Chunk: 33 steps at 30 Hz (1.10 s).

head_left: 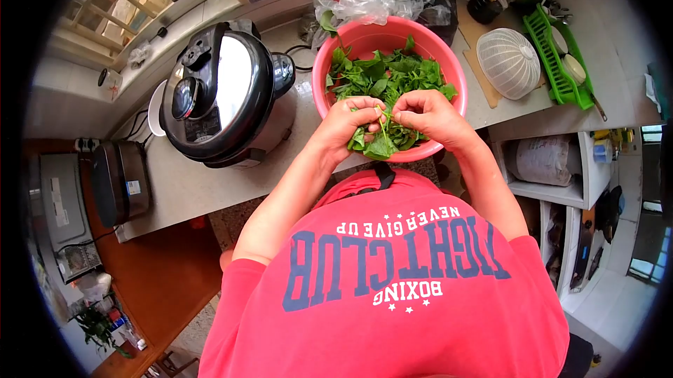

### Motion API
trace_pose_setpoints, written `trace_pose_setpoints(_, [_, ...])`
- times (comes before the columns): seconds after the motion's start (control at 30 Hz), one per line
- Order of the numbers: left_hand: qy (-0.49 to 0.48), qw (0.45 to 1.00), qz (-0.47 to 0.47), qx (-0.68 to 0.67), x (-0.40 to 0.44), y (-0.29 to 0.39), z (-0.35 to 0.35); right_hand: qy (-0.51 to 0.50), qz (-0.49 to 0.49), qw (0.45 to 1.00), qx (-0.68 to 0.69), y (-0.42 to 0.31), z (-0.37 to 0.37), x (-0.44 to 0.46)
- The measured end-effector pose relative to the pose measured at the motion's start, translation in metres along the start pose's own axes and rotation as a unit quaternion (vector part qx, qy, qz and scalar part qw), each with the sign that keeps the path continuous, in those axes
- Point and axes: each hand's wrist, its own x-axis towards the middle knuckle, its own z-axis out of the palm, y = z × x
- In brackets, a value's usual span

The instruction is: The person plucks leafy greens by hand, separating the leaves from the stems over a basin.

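A round pink basin (458, 73) stands on the counter, with many green leaves (392, 73) in it. Over its near side, my left hand (354, 122) pinches a thin green stem (384, 116) between thumb and fingers. My right hand (424, 115) is close beside it, thumb and forefinger pressed together on the same stem. Leaves of the sprig (379, 146) hang below both hands, in front of the basin's near rim.
Left of the basin sits a large black and silver electric cooker (228, 94). Behind the basin lie clear plastic bags (382, 1). To the right are a white basket (508, 62) and a green dish rack (561, 62). A counter edge runs below the basin.
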Motion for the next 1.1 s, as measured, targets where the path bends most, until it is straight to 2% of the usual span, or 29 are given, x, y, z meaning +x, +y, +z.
trace_pose_setpoints(0.07, [-0.010, 0.999, -0.020, -0.023, 0.002, 0.000, -0.001, -0.009, 0.006, 1.000, 0.006, 0.001, -0.002, 0.000])
trace_pose_setpoints(0.17, [0.005, 1.000, -0.013, -0.002, 0.002, 0.000, 0.002, 0.003, -0.001, 0.998, -0.057, 0.000, -0.003, 0.000])
trace_pose_setpoints(0.23, [0.032, 0.999, 0.012, 0.018, 0.005, -0.003, 0.005, 0.074, -0.077, 0.975, -0.194, -0.010, 0.003, -0.005])
trace_pose_setpoints(0.3, [0.058, 0.997, 0.037, 0.037, 0.006, -0.005, 0.006, 0.092, -0.117, 0.963, -0.223, -0.012, 0.008, -0.006])
trace_pose_setpoints(0.37, [0.070, 0.995, 0.058, 0.035, 0.006, -0.006, 0.008, 0.123, -0.234, 0.901, -0.344, -0.010, 0.012, -0.007])
trace_pose_setpoints(0.6, [0.074, 0.996, 0.051, 0.010, 0.008, -0.011, 0.009, 0.140, -0.286, 0.842, -0.436, -0.004, 0.019, -0.006])
trace_pose_setpoints(0.73, [0.090, 0.989, 0.078, 0.084, 0.008, -0.012, 0.012, 0.141, -0.279, 0.842, -0.439, 0.002, 0.016, -0.005])
trace_pose_setpoints(0.8, [0.088, 0.987, 0.087, 0.101, 0.008, -0.012, 0.013, 0.138, -0.262, 0.879, -0.373, 0.002, 0.016, -0.004])
trace_pose_setpoints(0.83, [0.088, 0.984, 0.097, 0.124, 0.007, -0.011, 0.014, 0.139, -0.262, 0.879, -0.373, 0.004, 0.014, -0.002])
trace_pose_setpoints(0.93, [0.081, 0.981, 0.108, 0.139, 0.004, -0.008, 0.018, 0.093, -0.161, 0.976, -0.116, 0.017, 0.009, 0.003])
trace_pose_setpoints(0.97, [0.072, 0.983, 0.110, 0.130, 0.004, -0.007, 0.018, 0.093, -0.161, 0.976, -0.115, 0.020, 0.006, 0.002])
trace_pose_setpoints(1.0, [0.073, 0.983, 0.109, 0.131, 0.004, -0.007, 0.017, 0.082, -0.094, 0.992, 0.009, 0.016, 0.004, 0.001])
trace_pose_setpoints(1.03, [0.075, 0.982, 0.110, 0.131, 0.005, -0.006, 0.014, 0.069, -0.024, 0.988, 0.133, 0.015, 0.002, 0.000])
trace_pose_setpoints(1.07, [0.077, 0.982, 0.109, 0.132, 0.005, -0.005, 0.012, 0.044, 0.003, 0.974, 0.222, 0.017, -0.003, -0.001])
trace_pose_setpoints(1.1, [0.076, 0.982, 0.108, 0.133, 0.005, -0.004, 0.011, 0.046, 0.002, 0.974, 0.223, 0.017, -0.006, -0.003])
